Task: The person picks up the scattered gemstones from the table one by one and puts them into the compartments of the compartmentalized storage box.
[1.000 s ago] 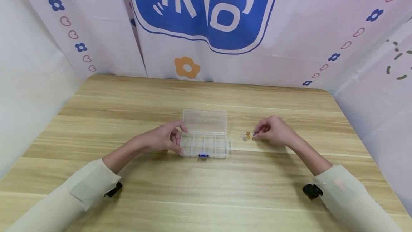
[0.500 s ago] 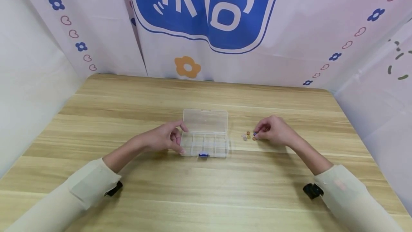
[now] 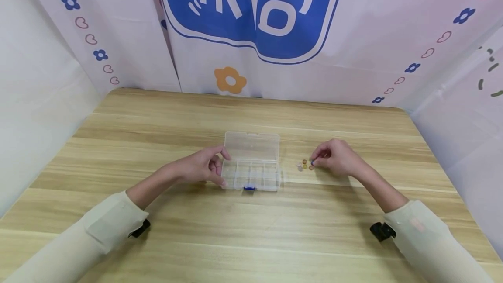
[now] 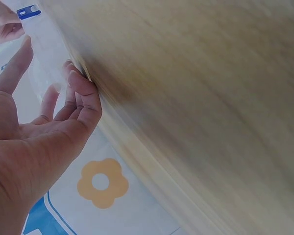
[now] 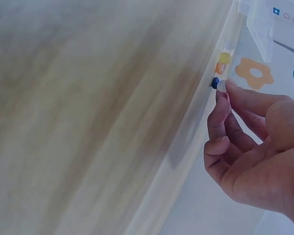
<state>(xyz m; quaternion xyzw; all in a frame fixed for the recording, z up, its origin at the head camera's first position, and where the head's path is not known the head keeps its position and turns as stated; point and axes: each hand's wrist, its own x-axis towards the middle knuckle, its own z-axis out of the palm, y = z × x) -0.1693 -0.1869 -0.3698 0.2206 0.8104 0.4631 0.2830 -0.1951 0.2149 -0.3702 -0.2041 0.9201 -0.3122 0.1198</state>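
A clear plastic compartment box (image 3: 250,176) lies on the table with its lid (image 3: 252,146) raised at the back and a blue latch (image 3: 249,188) at the front. My left hand (image 3: 202,166) holds the box's left end, thumb at the front corner and index finger near the hinge. To the right of the box, my right hand (image 3: 335,157) is low over a small group of beads. Between its thumb and index fingertips it pinches a clear bead (image 5: 222,85). A dark blue bead (image 5: 215,82) sits right beside that one. No bead shows inside the box.
Loose orange (image 5: 220,68), yellow (image 5: 225,58) and pale beads (image 3: 300,167) lie between the box and my right hand. The wooden table (image 3: 251,230) ends at a printed cloth (image 3: 334,77) behind. Black devices (image 3: 382,232) hang under both sleeves.
The view has shifted slightly. Both hands keep nearly the same place, with the right fingertips still at the beads; the box stays where it was.
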